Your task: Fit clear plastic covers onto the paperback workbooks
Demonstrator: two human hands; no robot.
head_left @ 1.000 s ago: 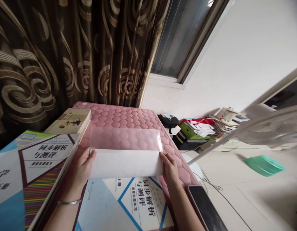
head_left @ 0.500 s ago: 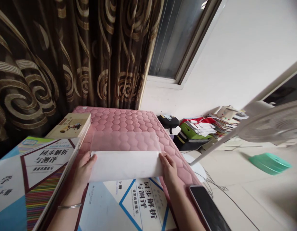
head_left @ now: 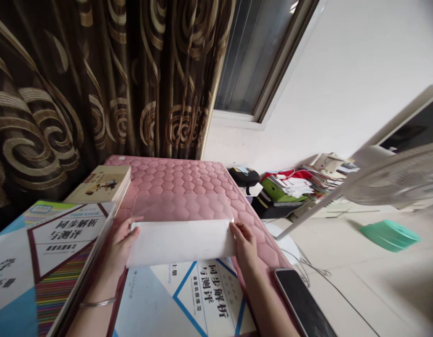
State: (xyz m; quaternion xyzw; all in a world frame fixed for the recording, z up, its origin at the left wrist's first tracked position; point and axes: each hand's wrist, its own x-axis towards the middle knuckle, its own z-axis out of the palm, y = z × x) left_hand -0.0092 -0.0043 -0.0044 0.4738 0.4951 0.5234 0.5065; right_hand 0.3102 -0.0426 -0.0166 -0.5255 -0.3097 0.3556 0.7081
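Observation:
My left hand pinches the left edge of a white sheet with clear plastic film, its thumb on top near the corner and a fingertip by the film. At the right edge, my right hand grips the same sheet between thumb and fingers. The transparent part stretches away from me past the white part. Held level, the sheet covers the far end of a light-blue and white workbook. A silver bracelet circles my left wrist.
Stacked workbooks and a tan book pile stand left on the pink quilted mattress. A phone lies by its right edge. Beyond are a fan, cables, a green stool and piled papers.
The sheet and both hands have shifted very slightly left. My left fingertip now shows extended over the sheet's far left corner. The view has turned a little.

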